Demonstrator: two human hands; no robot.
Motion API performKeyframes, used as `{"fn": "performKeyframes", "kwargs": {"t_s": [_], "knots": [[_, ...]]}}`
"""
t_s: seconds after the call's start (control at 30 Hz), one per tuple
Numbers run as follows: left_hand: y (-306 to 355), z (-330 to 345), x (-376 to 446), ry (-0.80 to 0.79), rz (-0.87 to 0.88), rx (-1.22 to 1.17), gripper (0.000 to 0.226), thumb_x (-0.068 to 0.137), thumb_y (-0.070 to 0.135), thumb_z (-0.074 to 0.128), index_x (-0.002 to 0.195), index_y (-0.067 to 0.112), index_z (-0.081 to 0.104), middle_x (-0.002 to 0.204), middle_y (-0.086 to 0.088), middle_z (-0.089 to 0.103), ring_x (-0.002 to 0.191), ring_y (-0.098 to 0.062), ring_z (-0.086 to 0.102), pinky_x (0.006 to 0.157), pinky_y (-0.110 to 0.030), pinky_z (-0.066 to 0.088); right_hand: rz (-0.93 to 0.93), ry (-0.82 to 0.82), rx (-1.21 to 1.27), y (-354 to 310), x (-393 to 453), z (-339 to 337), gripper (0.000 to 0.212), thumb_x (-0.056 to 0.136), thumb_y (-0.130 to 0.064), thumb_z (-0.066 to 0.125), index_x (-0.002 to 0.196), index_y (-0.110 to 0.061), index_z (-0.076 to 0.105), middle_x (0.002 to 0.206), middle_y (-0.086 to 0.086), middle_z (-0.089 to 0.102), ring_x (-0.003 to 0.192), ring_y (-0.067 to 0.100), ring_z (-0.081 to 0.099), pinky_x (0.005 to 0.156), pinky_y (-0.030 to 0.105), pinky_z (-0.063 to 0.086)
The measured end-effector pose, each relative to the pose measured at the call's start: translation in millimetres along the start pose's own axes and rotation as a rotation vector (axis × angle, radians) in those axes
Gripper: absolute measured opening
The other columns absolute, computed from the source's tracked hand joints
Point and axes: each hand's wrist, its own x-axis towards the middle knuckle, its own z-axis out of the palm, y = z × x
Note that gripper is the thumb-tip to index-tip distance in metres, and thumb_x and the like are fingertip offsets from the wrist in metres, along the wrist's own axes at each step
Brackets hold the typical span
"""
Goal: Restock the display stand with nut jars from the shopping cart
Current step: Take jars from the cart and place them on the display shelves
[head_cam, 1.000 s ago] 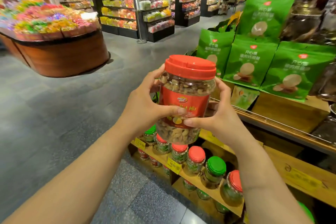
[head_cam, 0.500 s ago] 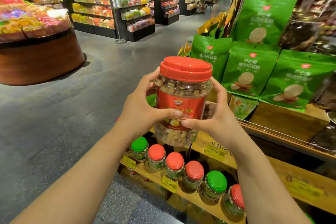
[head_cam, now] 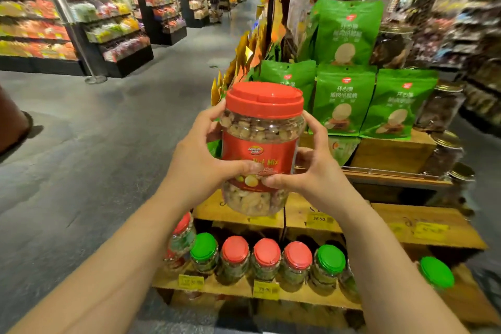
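I hold a large clear nut jar (head_cam: 261,127) with a red lid and red "Nut Mix" label upright in front of me. My left hand (head_cam: 200,163) grips its left side and my right hand (head_cam: 314,171) grips its right side, thumbs meeting on the label. Below and behind it stands the wooden display stand (head_cam: 439,236). Its low shelf carries a row of smaller nut jars (head_cam: 265,260) with red and green lids. The shopping cart is out of view.
Green snack pouches (head_cam: 344,97) stand on the stand's upper tier, with dark glass jars (head_cam: 444,111) to their right. Yellow price tags (head_cam: 265,290) line the shelf edges. Grey aisle floor (head_cam: 95,144) stretches left toward candy shelves (head_cam: 108,24).
The view has swung right and closer to the stand. The jar stays gripped in both hands, and the row of small jars on the low shelf now lies straight below it.
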Motion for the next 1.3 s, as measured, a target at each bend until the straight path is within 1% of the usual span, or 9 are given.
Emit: {"fn": "performKeyframes", "kwargs": {"t_s": [0.17, 0.3, 0.4, 0.53, 0.77, 0.9, 1.07, 1.2, 1.3], "knots": [[-17, -36, 10, -0.051, 0.034, -0.026, 0.120, 0.041, 0.046, 0.100, 0.146, 0.046, 0.042, 0.130, 0.013, 0.065, 0.123, -0.002, 0.058, 0.106, -0.045, 0.050, 0.006, 0.075, -0.032, -13, 4, 40, 0.134, 0.056, -0.036, 0.095, 0.156, -0.046, 0.007, 0.136, -0.011, 0.058, 0.124, 0.009, 0.060, 0.098, 0.040, 0.057], [-30, -62, 20, -0.113, 0.029, -0.025, 0.122, 0.045, 0.040, 0.101, 0.149, 0.044, 0.039, 0.129, 0.016, 0.064, 0.124, 0.001, 0.056, 0.107, -0.042, 0.049, 0.032, 0.115, -0.041, -16, 10, 66, 0.137, 0.053, -0.049, 0.096, 0.155, -0.050, 0.005, 0.135, -0.004, 0.061, 0.124, 0.015, 0.062, 0.101, 0.049, 0.055], [-40, -74, 28, -0.145, 0.021, -0.005, 0.121, 0.043, 0.049, 0.098, 0.146, 0.055, 0.034, 0.130, 0.018, 0.063, 0.125, 0.001, 0.055, 0.106, -0.045, 0.050, 0.058, 0.126, -0.020, -14, 19, 81, 0.134, 0.053, -0.057, 0.095, 0.153, -0.052, 0.007, 0.135, 0.000, 0.063, 0.122, 0.018, 0.064, 0.100, 0.050, 0.055], [-61, -82, 37, -0.153, -0.044, 0.005, 0.122, 0.042, 0.048, 0.098, 0.143, 0.065, 0.030, 0.137, 0.018, 0.059, 0.129, -0.001, 0.053, 0.104, -0.046, 0.051, 0.076, 0.118, -0.020, -3, 36, 95, 0.126, 0.060, -0.051, 0.093, 0.155, -0.045, 0.010, 0.133, 0.002, 0.064, 0.119, 0.016, 0.066, 0.097, 0.046, 0.058], [-119, -70, 46, -0.195, -0.142, 0.051, 0.132, 0.051, 0.042, 0.097, 0.159, 0.044, 0.021, 0.151, 0.025, 0.042, 0.139, 0.000, 0.042, 0.117, -0.040, 0.039, 0.166, 0.069, -0.034, 51, 68, 114, 0.121, 0.057, -0.044, 0.095, 0.151, -0.046, 0.020, 0.133, -0.015, 0.057, 0.125, 0.008, 0.059, 0.096, 0.042, 0.058], [-161, -57, 45, -0.206, -0.217, 0.038, 0.134, 0.048, 0.047, 0.096, 0.159, 0.043, 0.021, 0.147, 0.023, 0.050, 0.134, 0.001, 0.048, 0.113, -0.039, 0.044, 0.200, 0.043, -0.047, 89, 82, 128, 0.120, 0.056, -0.041, 0.095, 0.151, -0.042, 0.021, 0.146, -0.011, 0.046, 0.134, 0.004, 0.047, 0.105, 0.038, 0.052], [-225, -31, 36, -0.234, -0.277, 0.038, 0.132, 0.052, 0.040, 0.098, 0.157, 0.048, 0.018, 0.139, 0.030, 0.053, 0.126, 0.012, 0.051, 0.105, -0.019, 0.044, 0.268, 0.029, -0.036, 152, 86, 142, 0.121, 0.051, -0.047, 0.096, 0.148, -0.046, 0.024, 0.134, -0.026, 0.046, 0.132, 0.007, 0.050, 0.107, 0.049, 0.050], [-279, -8, 28, -0.252, -0.346, 0.013, 0.132, 0.043, 0.062, 0.092, 0.148, 0.067, 0.012, 0.149, 0.025, 0.048, 0.135, 0.002, 0.048, 0.111, -0.042, 0.046, 0.272, 0.010, -0.042, 207, 86, 154, 0.122, 0.051, -0.051, 0.095, 0.150, -0.046, 0.025, 0.132, -0.045, 0.044, 0.134, 0.007, 0.050, 0.106, 0.047, 0.051], [-319, 8, 16, -0.252, -0.379, 0.028, 0.135, 0.044, 0.060, 0.092, 0.152, 0.061, 0.011, 0.153, 0.021, 0.045, 0.137, -0.001, 0.047, 0.113, -0.044, 0.045, 0.282, -0.005, -0.046, 251, 82, 165, 0.118, 0.055, -0.039, 0.098, 0.148, -0.047, 0.026, 0.129, -0.048, 0.046, 0.132, 0.005, 0.052, 0.105, 0.045, 0.052]]}}
